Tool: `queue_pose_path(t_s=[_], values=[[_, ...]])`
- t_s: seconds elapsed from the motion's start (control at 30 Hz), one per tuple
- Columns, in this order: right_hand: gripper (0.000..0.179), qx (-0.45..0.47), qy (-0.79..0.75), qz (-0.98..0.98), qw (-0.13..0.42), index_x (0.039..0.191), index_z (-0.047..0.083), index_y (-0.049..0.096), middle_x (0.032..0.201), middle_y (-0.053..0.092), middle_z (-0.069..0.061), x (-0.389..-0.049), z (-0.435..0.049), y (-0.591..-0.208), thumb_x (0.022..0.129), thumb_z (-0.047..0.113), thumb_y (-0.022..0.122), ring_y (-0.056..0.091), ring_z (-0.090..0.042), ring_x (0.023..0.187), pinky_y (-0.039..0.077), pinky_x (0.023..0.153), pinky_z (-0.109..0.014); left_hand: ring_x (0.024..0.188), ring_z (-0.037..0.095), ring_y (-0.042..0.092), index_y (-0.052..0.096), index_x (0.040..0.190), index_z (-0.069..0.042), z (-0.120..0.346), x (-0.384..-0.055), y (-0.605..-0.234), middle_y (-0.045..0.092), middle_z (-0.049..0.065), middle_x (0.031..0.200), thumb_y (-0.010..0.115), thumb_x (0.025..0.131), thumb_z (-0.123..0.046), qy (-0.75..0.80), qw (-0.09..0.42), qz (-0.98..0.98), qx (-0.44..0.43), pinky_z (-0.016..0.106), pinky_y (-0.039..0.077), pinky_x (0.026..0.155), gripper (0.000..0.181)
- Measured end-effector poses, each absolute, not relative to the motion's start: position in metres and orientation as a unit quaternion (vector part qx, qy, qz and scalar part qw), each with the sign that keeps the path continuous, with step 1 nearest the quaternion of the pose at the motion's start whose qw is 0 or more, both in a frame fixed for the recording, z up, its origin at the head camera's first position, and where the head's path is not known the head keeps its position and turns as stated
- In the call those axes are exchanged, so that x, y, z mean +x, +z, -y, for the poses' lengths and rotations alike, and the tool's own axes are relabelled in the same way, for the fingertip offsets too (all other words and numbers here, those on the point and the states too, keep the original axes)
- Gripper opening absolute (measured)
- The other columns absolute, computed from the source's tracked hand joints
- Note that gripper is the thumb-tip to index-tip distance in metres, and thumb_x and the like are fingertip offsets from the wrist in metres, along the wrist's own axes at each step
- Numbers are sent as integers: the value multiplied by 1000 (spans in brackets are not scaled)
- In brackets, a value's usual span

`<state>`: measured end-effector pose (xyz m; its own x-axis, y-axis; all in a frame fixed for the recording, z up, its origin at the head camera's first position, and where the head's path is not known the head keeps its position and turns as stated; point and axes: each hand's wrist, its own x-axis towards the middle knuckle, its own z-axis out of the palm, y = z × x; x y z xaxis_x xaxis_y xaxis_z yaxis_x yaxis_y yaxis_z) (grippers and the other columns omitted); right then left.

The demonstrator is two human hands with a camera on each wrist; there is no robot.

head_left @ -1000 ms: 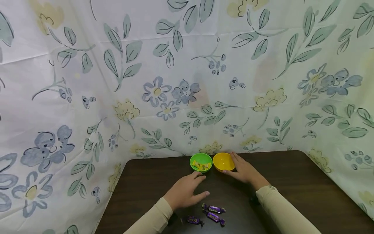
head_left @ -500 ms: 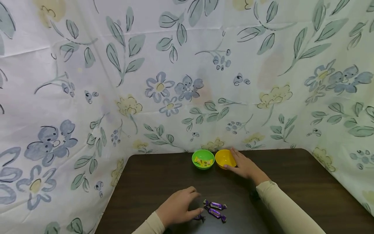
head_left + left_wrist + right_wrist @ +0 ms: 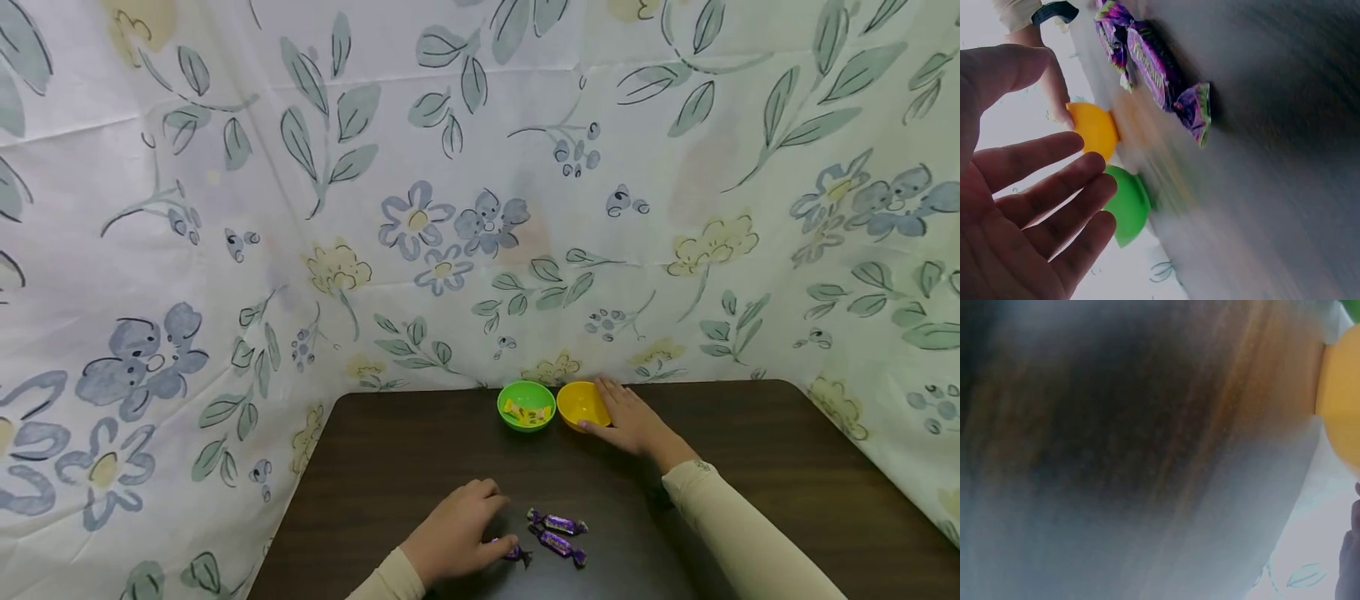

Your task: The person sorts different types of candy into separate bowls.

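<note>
My left hand hovers over the near part of the table, fingers spread and relaxed, holding nothing. Its thumb covers part of a purple-wrapped candy in the head view. Just right of it lie two more purple candies, an upper one and a lower one, touching at their left ends. At the table's back, my right hand rests against the right side of a yellow bowl, thumb in front and fingers extended along the rim. Beside that bowl stands a green bowl containing yellow-wrapped candies.
The dark wooden table ends at the back and sides against a floral cloth. Both bowls sit close to its back edge. In the right wrist view, the yellow bowl appears only at the right edge.
My left hand has moved back from beside the green bowl toward the purple candies, stopping over the leftmost one. My right hand stays at the yellow bowl. The head view has shifted slightly.
</note>
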<state>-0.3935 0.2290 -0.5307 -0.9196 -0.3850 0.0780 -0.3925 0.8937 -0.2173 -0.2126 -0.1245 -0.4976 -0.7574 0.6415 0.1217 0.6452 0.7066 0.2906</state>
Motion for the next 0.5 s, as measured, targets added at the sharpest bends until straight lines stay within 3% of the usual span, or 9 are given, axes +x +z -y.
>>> queue_pose_path(t_s=[0.3, 0.5], values=[[106, 197, 108, 974, 9, 166, -5, 23, 174, 24, -26, -390, -231, -529, 100, 75, 45, 25, -46, 161, 16, 132, -62, 89, 0, 55, 74, 129, -13, 115, -214, -503, 65, -8, 106, 80, 94, -45, -126, -41, 930, -343, 23, 55, 77, 48], [105, 192, 107, 976, 3, 167, -5, 22, 175, 22, -25, -390, -230, -528, 101, 75, 44, 23, -45, 162, 14, 132, -63, 88, 1, 56, 75, 120, -12, 114, -216, -508, 63, -9, 102, 82, 92, -42, -112, -35, 931, -346, 25, 56, 76, 42]])
